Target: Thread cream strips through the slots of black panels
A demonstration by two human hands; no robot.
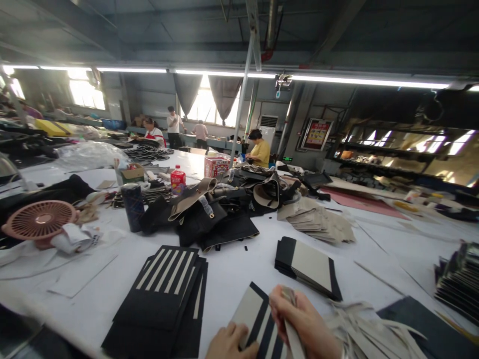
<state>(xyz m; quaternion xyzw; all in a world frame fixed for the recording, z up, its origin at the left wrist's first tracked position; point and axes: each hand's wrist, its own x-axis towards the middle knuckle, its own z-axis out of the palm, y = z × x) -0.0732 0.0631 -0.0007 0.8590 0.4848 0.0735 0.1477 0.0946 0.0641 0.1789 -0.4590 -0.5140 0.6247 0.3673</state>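
At the bottom middle of the head view, a black panel with pale grey stripes (251,310) lies on the white table. My left hand (230,343) rests on its near left edge with fingers apart, pressing on it. Above its right side, my right hand (305,321) is closed around pale grey strips (294,339), one end hanging down over the panel. A loose heap of similar strips (374,331) lies to the right of that hand. On the left stands a stack of black panels (149,306), the top one bearing several grey stripes.
Behind the panel sits a grey-and-black stack (312,267). Farther back are black bag pieces (209,214), grey sheets (322,222), a dark tumbler (131,207), a red bottle (177,179) and a pink fan (41,219). Black pieces (460,279) are piled at right. Several people work beyond.
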